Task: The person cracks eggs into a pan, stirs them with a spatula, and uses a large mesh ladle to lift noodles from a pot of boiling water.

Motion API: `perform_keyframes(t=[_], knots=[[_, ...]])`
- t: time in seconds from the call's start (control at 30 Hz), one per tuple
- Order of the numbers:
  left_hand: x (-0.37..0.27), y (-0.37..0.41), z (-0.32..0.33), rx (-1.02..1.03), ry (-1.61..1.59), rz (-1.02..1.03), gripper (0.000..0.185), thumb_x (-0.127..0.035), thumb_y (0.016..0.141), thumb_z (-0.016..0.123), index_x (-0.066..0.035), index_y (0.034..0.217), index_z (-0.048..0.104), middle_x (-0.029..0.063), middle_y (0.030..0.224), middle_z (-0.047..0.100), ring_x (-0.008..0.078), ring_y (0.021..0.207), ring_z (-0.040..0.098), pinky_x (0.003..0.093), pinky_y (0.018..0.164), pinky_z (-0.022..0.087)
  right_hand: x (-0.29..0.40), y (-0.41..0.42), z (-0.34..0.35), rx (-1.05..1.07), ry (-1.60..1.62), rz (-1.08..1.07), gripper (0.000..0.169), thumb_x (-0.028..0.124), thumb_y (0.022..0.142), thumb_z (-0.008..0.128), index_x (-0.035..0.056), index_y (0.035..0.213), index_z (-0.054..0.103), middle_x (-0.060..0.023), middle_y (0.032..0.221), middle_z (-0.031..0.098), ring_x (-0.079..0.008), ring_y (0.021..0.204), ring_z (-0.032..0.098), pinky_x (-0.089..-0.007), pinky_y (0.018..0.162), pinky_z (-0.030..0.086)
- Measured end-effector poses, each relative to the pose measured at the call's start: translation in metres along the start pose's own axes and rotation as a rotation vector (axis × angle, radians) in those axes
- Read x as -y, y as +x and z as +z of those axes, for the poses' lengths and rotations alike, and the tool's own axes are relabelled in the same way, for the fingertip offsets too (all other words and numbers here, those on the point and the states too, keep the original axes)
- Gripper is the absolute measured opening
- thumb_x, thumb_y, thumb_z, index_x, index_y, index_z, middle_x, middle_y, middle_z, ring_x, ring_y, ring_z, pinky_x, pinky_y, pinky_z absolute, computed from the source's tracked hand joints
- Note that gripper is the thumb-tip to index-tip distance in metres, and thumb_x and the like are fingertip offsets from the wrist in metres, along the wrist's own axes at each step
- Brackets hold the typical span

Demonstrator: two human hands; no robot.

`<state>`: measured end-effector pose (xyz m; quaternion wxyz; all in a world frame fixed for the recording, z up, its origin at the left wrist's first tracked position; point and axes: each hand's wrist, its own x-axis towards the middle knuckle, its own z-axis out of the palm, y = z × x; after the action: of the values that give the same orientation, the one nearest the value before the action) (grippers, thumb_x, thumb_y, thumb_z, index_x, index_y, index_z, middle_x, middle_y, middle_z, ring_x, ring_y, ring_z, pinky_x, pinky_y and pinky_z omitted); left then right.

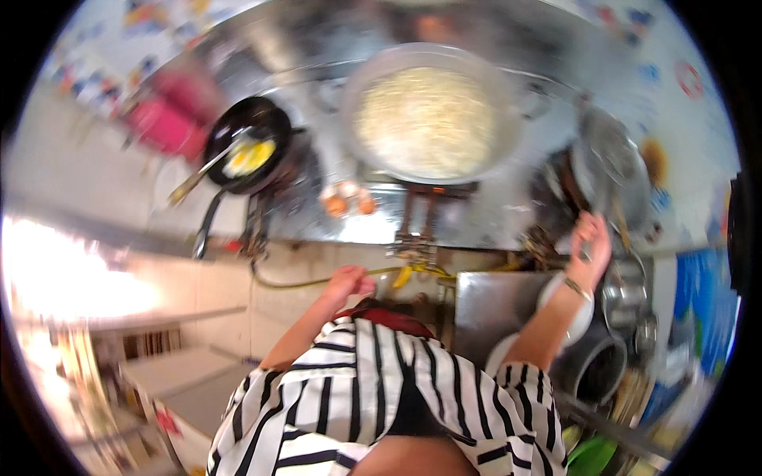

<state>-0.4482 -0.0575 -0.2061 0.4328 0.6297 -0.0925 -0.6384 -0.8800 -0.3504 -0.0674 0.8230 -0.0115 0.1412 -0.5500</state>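
My left hand [350, 283] hangs before my waist, its fingers curled and nothing visible in them. At the right my right hand [589, 241] reaches to the stove's front edge, beside a large metal lid or pan [616, 163] that leans there. Its fingers are bent; blur hides whether they grip anything. A wide metal pot [351, 143] of pale, bubbling food [425, 122] stands on the middle burner. To the left, a black frying pan [271, 113] contains eggs with yellow yolks [253, 156]. A spatula [190, 183] rests across its rim.
Cracked eggshells [348, 202] lie on the steel stove top [500, 220] between pan and pot. A pink container [164, 126] stands behind the frying pan. The frying pan's handle [207, 223] juts over the front edge. Below runs a yellow hose [297, 285]. White plates [578, 324] and metal pots [625, 291] sit at right.
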Motion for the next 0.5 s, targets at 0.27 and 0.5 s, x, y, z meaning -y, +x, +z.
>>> perform_keyframes(t=[0.27, 0.5], knots=[[-0.016, -0.06, -0.012, 0.015, 0.087, 0.102, 0.03, -0.02, 0.093, 0.049, 0.004, 0.11, 0.052, 0.0137, 0.093, 0.064, 0.0193, 0.082, 0.063, 0.0297, 0.078, 0.05, -0.01, -0.02, -0.002, 0.014, 0.224, -0.465, 0.065, 0.028, 0.093, 0.039, -0.009, 0.137, 0.009, -0.0303, 0.142, 0.017, -0.044, 0.126, 0.028, -0.0547, 0.099, 0.036], [-0.094, -0.161, -0.078, 0.136, 0.176, 0.722, 0.026, -0.01, 0.093, 0.047, 0.004, 0.115, 0.052, 0.0107, 0.1, 0.063, 0.0166, 0.094, 0.06, 0.0287, 0.085, 0.046, -0.097, -0.047, -0.057, -0.33, 0.072, -0.631, 0.069, 0.048, 0.093, 0.021, -0.0072, 0.132, 0.032, -0.0227, 0.137, 0.036, -0.0364, 0.127, 0.035, -0.055, 0.102, 0.031]])
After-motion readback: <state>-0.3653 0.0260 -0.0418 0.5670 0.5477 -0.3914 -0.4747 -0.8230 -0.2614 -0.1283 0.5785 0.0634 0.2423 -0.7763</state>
